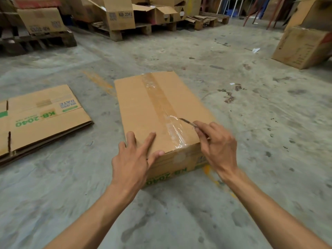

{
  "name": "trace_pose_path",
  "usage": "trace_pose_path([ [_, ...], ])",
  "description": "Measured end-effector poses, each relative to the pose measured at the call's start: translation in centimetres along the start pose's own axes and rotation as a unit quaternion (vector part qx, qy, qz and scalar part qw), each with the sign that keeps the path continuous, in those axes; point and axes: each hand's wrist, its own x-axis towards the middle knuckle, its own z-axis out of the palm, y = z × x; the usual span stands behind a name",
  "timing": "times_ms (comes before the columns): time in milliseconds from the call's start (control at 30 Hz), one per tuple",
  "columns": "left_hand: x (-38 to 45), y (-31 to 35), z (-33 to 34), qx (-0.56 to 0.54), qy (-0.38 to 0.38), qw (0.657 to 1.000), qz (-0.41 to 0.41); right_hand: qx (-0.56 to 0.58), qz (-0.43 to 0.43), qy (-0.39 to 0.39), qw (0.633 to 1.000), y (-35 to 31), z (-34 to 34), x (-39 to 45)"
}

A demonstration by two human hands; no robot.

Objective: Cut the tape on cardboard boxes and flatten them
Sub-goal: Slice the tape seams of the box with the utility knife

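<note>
A closed cardboard box (143, 108) marked KB-2040 stands on the concrete floor in front of me. A strip of clear tape (162, 103) runs along its top seam from the far edge to the near edge. My left hand (134, 159) rests flat on the near left corner of the box top, fingers straight. My right hand (217, 146) pinches a thin blade (187, 121), whose tip touches the tape near the box's near right part.
A stack of flattened KB-2040 boxes (41, 115) lies on the floor to the left. Wooden pallets (125, 31) with open boxes stand at the back. Tilted boxes (303, 45) sit at the far right. Bare stained concrete surrounds the box.
</note>
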Motion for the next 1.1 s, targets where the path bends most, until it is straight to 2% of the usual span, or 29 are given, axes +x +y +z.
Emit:
trace_pose_path([
  [67, -0.3, 0.3, -0.3, -0.007, 0.000, 1.000, -0.004, 0.072, 0.063, -0.040, 0.995, -1.4, -0.9, -2.8],
  [133, -0.5, 0.5, -0.5, -0.024, -0.006, 1.000, -0.008, 0.117, 0.113, -0.111, 0.980, -2.3, -1.6, -5.6],
  [200, -0.7, 0.5, -0.6, -0.039, -0.003, 0.999, -0.013, 0.114, 0.115, -0.164, 0.973, -2.8, -1.8, -7.8],
  [267, -0.8, 0.6, -0.6, -0.043, 0.000, 0.999, -0.014, 0.087, 0.103, -0.185, 0.973, -3.0, -1.7, -9.0],
  [767, -0.9, 0.7, -0.9, -0.047, 0.000, 0.999, -0.026, 0.041, 0.073, -0.218, 0.972, -3.6, -2.5, -8.5],
  [1100, -0.9, 0.7, -0.9, -0.050, 0.001, 0.998, -0.024, 0.052, 0.078, -0.234, 0.968, -3.9, -3.0, -8.0],
])
